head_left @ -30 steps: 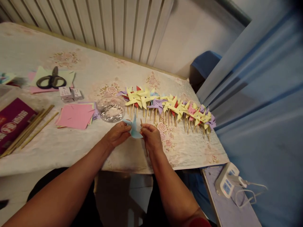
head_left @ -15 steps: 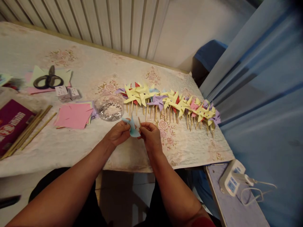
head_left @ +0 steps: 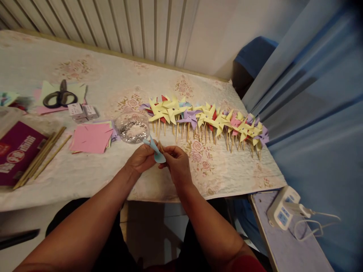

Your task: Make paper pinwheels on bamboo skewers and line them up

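My left hand (head_left: 142,158) is closed on a light blue paper pinwheel (head_left: 159,156), whose blades curl up between my two hands. My right hand (head_left: 177,160) pinches a short wooden stick (head_left: 161,146) right against the back of the blue paper. The fingertips of both hands nearly meet, and they hide where stick and paper touch. Just beyond my left hand sits a clear round dish (head_left: 132,128) holding many small shiny pins. A row of finished pinwheels (head_left: 208,115) on sticks, mostly yellow with some purple, red and pink, lies to the right of the dish.
Left of the dish lies a stack of pink and other coloured paper squares (head_left: 90,138). Small white boxes (head_left: 82,111) and black scissors (head_left: 60,99) lie behind it. Wooden sticks (head_left: 42,158) rest by a purple box (head_left: 17,155). A power strip (head_left: 283,207) stands lower right.
My right hand has brought the stick leftward, up against the blue pinwheel. The paper has turned in my left hand. The whole view has shifted slightly.
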Available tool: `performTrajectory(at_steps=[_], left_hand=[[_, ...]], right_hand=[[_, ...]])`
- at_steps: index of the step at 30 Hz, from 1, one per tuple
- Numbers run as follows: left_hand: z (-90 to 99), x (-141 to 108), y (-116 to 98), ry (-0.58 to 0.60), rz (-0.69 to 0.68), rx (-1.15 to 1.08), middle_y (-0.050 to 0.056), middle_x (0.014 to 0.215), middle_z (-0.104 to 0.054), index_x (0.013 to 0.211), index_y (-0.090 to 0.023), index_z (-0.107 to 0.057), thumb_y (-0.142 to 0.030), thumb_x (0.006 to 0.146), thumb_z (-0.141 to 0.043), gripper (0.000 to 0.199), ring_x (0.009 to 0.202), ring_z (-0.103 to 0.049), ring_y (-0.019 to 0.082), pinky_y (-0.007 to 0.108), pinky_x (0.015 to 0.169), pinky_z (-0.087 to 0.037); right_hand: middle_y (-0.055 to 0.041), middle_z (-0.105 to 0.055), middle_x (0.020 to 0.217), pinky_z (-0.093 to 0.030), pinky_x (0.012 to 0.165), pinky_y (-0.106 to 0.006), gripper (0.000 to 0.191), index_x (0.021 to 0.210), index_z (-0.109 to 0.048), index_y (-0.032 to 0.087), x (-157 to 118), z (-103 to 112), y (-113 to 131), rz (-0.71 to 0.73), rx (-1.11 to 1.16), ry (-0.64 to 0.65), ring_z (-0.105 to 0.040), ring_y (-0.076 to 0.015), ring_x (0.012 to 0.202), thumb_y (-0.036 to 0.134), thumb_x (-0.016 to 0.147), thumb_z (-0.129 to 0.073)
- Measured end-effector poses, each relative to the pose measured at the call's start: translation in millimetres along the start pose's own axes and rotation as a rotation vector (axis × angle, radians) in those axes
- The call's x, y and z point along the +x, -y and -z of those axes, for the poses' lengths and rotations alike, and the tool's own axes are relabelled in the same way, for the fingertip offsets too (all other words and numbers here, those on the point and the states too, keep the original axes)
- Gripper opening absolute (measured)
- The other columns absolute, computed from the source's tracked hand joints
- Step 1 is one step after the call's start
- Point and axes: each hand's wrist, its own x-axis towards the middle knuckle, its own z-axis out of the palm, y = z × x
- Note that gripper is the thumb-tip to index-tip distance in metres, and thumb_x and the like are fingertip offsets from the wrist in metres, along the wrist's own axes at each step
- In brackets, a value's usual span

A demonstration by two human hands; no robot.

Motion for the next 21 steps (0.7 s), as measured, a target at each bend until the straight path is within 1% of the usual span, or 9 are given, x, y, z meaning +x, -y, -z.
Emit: performTrajectory(at_steps=[4,9,11,14,17,21], left_hand=[[0.5,-1,0,0.017,-0.004,-0.037,0.001,0.07,-0.061,0.065,-0.015,-0.057,-0.016,0.061,-0.09,0.033,0.065,-0.06,0.015,0.025,0.055,-0.049],[-1.7,-2,0,-0.047,-0.021,-0.024,-0.001,0.067,-0.059,0.061,-0.016,-0.053,-0.01,0.061,-0.088,0.035,0.066,-0.06,0.014,0.025,0.061,-0.05],[-4.2,-3,-1,-0.055,-0.021,-0.025,-0.002,0.064,-0.056,0.06,-0.016,-0.052,-0.009,0.061,-0.087,0.035,0.064,-0.058,0.013,0.025,0.06,-0.048],[-7.3,-3,-2,-0.036,-0.011,-0.049,-0.003,0.062,-0.054,0.061,-0.016,-0.054,-0.012,0.058,-0.09,0.037,0.062,-0.056,0.013,0.025,0.057,-0.046],[-7.1,-3,-1,-0.026,-0.013,-0.06,-0.003,0.06,-0.053,0.061,-0.016,-0.054,-0.013,0.055,-0.092,0.038,0.061,-0.054,0.012,0.025,0.058,-0.045],[-4.3,-3,0,-0.054,-0.013,-0.052,-0.004,0.059,-0.051,0.061,-0.017,-0.054,-0.011,0.058,-0.09,0.037,0.059,-0.052,0.012,0.024,0.056,-0.045]], right_hand=[[0.0048,-0.067,0.066,-0.053,0.044,-0.02,0.018,0.079,-0.066,0.019,-2,-1,-1,0.005,-0.004,-0.001,-0.058,-0.0081,0.046,0.029,0.068,-0.077],[0.0051,-0.067,0.068,-0.053,0.044,-0.02,0.018,0.079,-0.066,0.019,-5,-4,0,0.02,-0.025,0.003,-0.06,-0.0087,0.048,0.029,0.068,-0.076],[0.0051,-0.067,0.068,-0.054,0.044,-0.02,0.018,0.079,-0.066,0.019,-6,-5,0,0.021,-0.027,0.006,-0.06,-0.0089,0.05,0.029,0.068,-0.076],[0.0054,-0.066,0.066,-0.054,0.044,-0.02,0.018,0.078,-0.065,0.02,-8,-6,-1,0.014,-0.023,0.012,-0.06,-0.0088,0.049,0.029,0.068,-0.076],[0.0058,-0.065,0.064,-0.054,0.043,-0.02,0.018,0.076,-0.064,0.02,-9,-8,-1,0.009,-0.018,0.015,-0.06,-0.009,0.048,0.029,0.067,-0.076],[0.0068,-0.064,0.062,-0.053,0.043,-0.02,0.017,0.076,-0.064,0.02,-11,-10,0,0.012,-0.023,0.018,-0.059,-0.0088,0.046,0.029,0.068,-0.076]])
